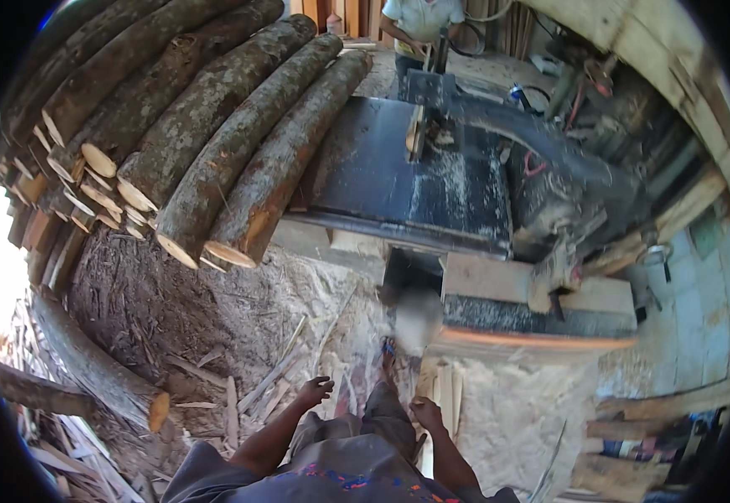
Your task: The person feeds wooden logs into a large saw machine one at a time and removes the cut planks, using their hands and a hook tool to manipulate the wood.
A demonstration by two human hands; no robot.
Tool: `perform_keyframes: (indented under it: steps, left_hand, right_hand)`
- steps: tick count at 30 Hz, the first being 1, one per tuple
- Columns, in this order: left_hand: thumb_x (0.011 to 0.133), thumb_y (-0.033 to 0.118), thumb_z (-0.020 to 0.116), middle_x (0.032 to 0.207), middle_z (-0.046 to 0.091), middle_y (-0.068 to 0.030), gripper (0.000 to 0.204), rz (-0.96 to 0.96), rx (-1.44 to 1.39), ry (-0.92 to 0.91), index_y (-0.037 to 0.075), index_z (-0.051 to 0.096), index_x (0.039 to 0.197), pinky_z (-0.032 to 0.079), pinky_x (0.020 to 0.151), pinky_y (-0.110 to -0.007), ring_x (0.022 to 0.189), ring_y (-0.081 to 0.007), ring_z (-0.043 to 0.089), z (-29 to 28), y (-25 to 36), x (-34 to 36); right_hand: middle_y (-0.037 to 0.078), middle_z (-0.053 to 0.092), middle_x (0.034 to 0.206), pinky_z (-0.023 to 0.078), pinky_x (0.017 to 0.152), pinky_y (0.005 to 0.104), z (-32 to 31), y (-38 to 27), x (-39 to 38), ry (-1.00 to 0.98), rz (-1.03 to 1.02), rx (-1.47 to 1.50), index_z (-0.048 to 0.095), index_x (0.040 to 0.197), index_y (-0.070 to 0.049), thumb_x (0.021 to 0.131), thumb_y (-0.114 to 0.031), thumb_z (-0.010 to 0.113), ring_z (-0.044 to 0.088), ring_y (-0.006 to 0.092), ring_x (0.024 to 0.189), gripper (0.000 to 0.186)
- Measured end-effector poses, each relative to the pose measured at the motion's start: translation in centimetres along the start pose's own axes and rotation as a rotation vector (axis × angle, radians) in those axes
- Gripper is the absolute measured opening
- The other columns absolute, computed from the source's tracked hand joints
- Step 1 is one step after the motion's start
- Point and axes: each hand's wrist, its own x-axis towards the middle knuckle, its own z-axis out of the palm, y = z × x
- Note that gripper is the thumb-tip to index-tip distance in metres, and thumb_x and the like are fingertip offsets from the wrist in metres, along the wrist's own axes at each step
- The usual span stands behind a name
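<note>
The left hand (315, 391) hung in front of the person's body, its fingers loosely bent and a little apart. The right hand (426, 412) had its fingers curled toward the palm, though from where I stood I could not tell whether they were closed on anything. On the floor near the right hand lay straight, pale wooden slats (445, 390); rough, greyish-brown wood strips (271, 379) were scattered on the left hand's side. One foot (388, 356) was out in front, on the sawdust-strewn floor (298, 293). Farther forward stood a broad, black, flat-topped desk (365, 168), dusted with pale sawdust toward its right (a small, light-brown piece of wood (414, 134) sat near its far side). Left of it, thick, bark-covered logs (252, 142) with pale cut ends lay side by side. A separate grey-barked log (101, 360) rested farther left, lower down. Beyond the desk was another person (422, 18) in a pale shirt.
</note>
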Motion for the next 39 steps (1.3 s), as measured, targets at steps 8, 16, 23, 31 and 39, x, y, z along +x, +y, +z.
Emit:
perform_keyframes:
  steps: [8,16,23,31,39]
  left_hand:
    - [0.086,0.042,0.059,0.104,0.066,-0.0119,0.062,0.188,-0.150,0.043,0.003,0.045,0.132,0.048,0.060,-0.028,0.086,-0.0187,0.065,-0.1,18.1,9.4]
    - [0.087,0.041,0.058,0.115,0.059,-0.0195,0.064,0.543,-0.210,0.143,0.004,0.039,0.136,0.051,0.077,-0.035,0.100,-0.0243,0.061,-2.8,39.5,13.0]
    - [0.086,0.049,0.058,0.122,0.055,-0.0231,0.073,0.595,-0.268,0.148,-0.002,0.038,0.135,0.043,0.094,-0.034,0.111,-0.0279,0.054,-2.1,42.9,20.1]
    - [0.070,0.059,0.070,0.104,0.054,-0.0171,0.087,0.438,-0.227,0.039,-0.009,0.043,0.117,0.042,0.089,-0.034,0.100,-0.0239,0.053,0.6,36.1,11.4]
    - [0.066,0.046,0.079,0.107,0.053,-0.0188,0.099,0.316,-0.358,-0.071,-0.010,0.023,0.125,0.046,0.085,-0.033,0.098,-0.0233,0.054,3.7,26.9,2.3]
  right_hand:
    - [0.012,0.068,0.087,0.052,0.071,0.0312,-11.3,-17.6,20.1,0.029,-0.458,-0.115,0.060,0.114,-0.003,0.081,-0.035,0.066,0.066,0.0199,0.077,0.046]
    - [0.002,0.064,0.094,0.050,0.065,0.0287,-19.3,-36.9,30.0,-0.010,-0.266,0.492,0.052,0.124,-0.009,0.089,-0.041,0.057,0.062,0.0131,0.080,0.048]
    - [0.018,0.039,0.136,0.049,0.087,0.0465,-16.4,-38.9,29.8,-0.019,-0.269,0.509,0.029,0.139,-0.005,0.088,-0.052,0.053,0.047,0.0311,0.119,0.073]
    - [0.018,0.036,0.138,0.030,0.103,0.0363,-9.4,-32.5,17.1,-0.038,-0.710,0.587,0.023,0.142,-0.003,0.093,-0.053,0.041,0.038,0.0293,0.125,0.072]
    - [0.021,0.042,0.134,0.031,0.103,0.0371,-5.9,-27.8,4.3,-0.112,-0.353,0.553,0.024,0.141,-0.002,0.094,-0.054,0.036,0.040,0.0321,0.125,0.071]
